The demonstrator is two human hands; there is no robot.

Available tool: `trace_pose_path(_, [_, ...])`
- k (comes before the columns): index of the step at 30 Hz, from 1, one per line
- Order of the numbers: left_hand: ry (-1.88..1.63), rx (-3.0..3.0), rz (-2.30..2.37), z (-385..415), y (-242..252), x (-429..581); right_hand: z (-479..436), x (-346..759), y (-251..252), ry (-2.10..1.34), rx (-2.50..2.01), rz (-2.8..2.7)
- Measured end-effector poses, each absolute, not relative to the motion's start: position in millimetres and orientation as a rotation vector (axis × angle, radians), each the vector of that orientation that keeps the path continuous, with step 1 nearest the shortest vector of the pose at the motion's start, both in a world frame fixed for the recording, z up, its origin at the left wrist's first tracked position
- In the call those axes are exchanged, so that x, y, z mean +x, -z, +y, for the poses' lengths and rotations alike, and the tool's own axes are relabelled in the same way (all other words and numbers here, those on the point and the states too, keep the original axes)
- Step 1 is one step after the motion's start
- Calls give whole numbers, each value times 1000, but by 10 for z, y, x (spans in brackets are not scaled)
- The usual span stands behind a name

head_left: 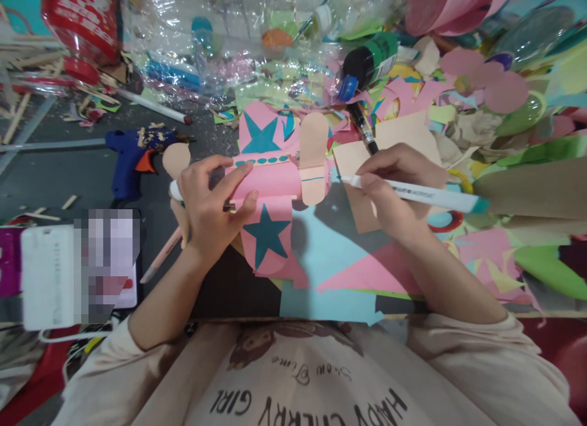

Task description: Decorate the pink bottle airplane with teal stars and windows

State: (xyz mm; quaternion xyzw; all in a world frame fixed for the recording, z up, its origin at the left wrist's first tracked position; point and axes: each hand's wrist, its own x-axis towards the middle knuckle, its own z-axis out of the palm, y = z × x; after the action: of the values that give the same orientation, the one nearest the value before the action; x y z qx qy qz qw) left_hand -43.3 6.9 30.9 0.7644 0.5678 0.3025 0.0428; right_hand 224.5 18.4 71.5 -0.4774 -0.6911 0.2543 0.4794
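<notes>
A pink paper airplane model (270,184) lies in front of me, its rounded wings each bearing a teal star. Teal dots run in a row along its body. Across its right end sits a tan rounded strip (313,145) with a teal line drawn on it. My left hand (206,197) is closed around the plane's left part, fingers and thumb pressing on the pink body. Between the fingers of my right hand (394,187) is a white marker (426,195) with a teal end, its tip just right of the tan strip. Whether the tip touches anything, I cannot tell.
A blue glue gun (131,160) lies at the left, above a phone (114,255) and a white power bank (48,276). Clear plastic, a green-labelled bottle (371,59) and paper scraps crowd the back and right. Blue paper (330,297) lies near the front edge.
</notes>
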Motion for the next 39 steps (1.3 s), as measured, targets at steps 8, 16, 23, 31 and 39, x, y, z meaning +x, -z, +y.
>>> trace_pose_path(8, [-932, 2297, 1704, 76, -308, -436, 160, 2190, -635, -633, -1090, -1703])
trace_pose_path(16, [-900, 2323, 1742, 74, -322, -432, 154, 2183, -605, -663, -1146, -1720])
trace_pose_path(23, [-915, 2315, 1726, 71, -320, -430, 166, 2165, -579, -698, -1125, -1722])
trace_pose_path(31, [-950, 2323, 1689, 75, -303, -435, 144, 2125, -611, -510, -1058, -1891])
trace_pose_path(39, [-904, 2264, 1697, 80, -306, -442, 110, 2094, -590, -484, -1044, -1950])
